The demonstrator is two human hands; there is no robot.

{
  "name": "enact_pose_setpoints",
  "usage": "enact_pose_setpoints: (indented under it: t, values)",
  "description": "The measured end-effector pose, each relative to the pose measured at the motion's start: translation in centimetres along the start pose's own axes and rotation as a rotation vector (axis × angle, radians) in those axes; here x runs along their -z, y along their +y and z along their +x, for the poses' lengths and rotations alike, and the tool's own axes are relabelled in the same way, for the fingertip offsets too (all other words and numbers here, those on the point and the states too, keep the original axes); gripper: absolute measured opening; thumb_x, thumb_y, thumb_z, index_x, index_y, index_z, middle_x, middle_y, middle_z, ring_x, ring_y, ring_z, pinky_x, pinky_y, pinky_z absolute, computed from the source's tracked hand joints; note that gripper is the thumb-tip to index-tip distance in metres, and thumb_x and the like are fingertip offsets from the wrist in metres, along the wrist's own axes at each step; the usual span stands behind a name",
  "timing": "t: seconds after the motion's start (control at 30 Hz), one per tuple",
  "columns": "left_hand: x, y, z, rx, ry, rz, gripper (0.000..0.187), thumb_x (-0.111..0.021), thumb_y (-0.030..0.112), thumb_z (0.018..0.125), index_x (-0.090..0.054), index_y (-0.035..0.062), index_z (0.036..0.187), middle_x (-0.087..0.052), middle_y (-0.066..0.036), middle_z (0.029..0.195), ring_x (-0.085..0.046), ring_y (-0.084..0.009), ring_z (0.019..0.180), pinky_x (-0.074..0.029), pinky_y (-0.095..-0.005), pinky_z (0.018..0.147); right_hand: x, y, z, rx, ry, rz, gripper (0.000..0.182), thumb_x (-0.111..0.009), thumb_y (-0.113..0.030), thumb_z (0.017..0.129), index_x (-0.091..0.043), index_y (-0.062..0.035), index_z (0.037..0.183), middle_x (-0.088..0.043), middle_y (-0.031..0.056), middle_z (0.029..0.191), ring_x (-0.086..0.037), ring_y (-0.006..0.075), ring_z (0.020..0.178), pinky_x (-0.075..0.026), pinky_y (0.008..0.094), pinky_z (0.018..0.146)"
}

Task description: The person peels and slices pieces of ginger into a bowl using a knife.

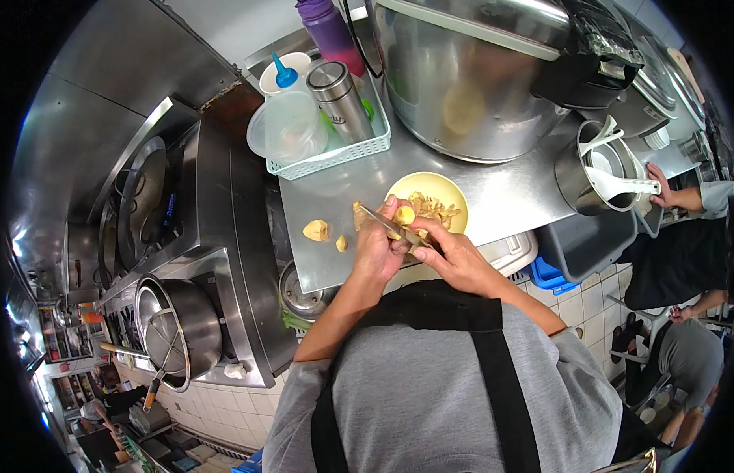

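Observation:
Both my hands meet over the near edge of a yellow plate (395, 188) that holds pale brown peelings (439, 211). My left hand (377, 246) is closed round a piece of peeled yellow ginger (405, 214). My right hand (454, 256) grips a small knife (383, 221), whose blade lies across the ginger towards the left fingers. The knife's handle is mostly hidden in the right fingers. Left of the plate, a larger peeled piece (316, 230) and a small one (342, 243) rest on the steel table (304, 197). Another unpeeled piece (360, 214) touches the left hand.
A basket (335, 162) with a steel flask (339, 102) and tubs stands behind. Beyond the plate is a large steel cooker (469, 87). A pot with ladles (580, 169) stands right, near another person's hand (661, 188). Stove and pot (182, 331) lie left; another person sits lower right.

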State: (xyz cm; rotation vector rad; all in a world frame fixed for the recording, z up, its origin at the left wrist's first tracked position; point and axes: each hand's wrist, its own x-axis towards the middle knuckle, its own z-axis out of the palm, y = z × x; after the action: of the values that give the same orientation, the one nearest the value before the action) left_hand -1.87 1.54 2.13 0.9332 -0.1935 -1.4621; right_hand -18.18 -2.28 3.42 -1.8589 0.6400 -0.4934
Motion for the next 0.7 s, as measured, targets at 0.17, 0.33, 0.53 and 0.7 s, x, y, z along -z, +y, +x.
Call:
enact_pose_setpoints:
  t: [0.17, 0.33, 0.53, 0.7]
  values:
    - [0.2, -1.2, 0.6, -0.005, -0.21, -0.239, 0.031, -0.045, 0.039, 0.097, -0.052, 0.0096, 0.089, -0.05, 0.001, 0.071, -0.036, -0.006, 0.045, -0.028, -0.0203, 0.04, -0.4, 0.8, -0.2, 0.233, 0.129, -0.078, 0.043, -0.057, -0.022, 0.09, -0.044, -0.0103, 0.129, -0.062, 0.0178, 0.107, -0.063, 0.0329, 0.09, -0.049, 0.0383, 0.079]
    - [0.4, -1.0, 0.9, -0.041, -0.383, -0.463, 0.031, -0.042, 0.039, 0.098, -0.049, 0.0109, 0.087, -0.046, 0.0, 0.073, -0.042, -0.0119, 0.059, -0.038, -0.0246, 0.055, 1.2, 1.0, -1.1, 0.046, 0.068, 0.162, 0.046, -0.052, -0.023, 0.092, -0.041, -0.0103, 0.135, -0.061, 0.0174, 0.103, -0.059, 0.0274, 0.075, -0.047, 0.0347, 0.075]
    - [-0.6, -0.7, 0.8, -0.119, -0.21, -0.462, 0.035, -0.043, 0.04, 0.097, -0.048, 0.0101, 0.079, -0.042, 0.0, 0.071, -0.042, -0.0128, 0.066, -0.039, -0.0275, 0.061, 1.7, -1.2, -0.4, 0.022, 0.052, 0.021, 0.05, -0.05, -0.031, 0.092, -0.039, -0.0093, 0.136, -0.057, 0.0157, 0.093, -0.055, 0.0273, 0.085, -0.045, 0.036, 0.076]
    - [-0.2, -1.5, 1.6, -0.15, -0.285, -0.425, 0.036, -0.045, 0.04, 0.097, -0.048, 0.0095, 0.078, -0.042, -0.001, 0.071, -0.04, -0.0138, 0.071, -0.038, -0.0286, 0.066, 0.7, -1.6, -0.3, 0.134, -0.058, -0.078, 0.051, -0.053, -0.03, 0.091, -0.038, -0.0116, 0.136, -0.058, 0.0218, 0.117, -0.057, 0.0394, 0.107, -0.047, 0.0436, 0.088]
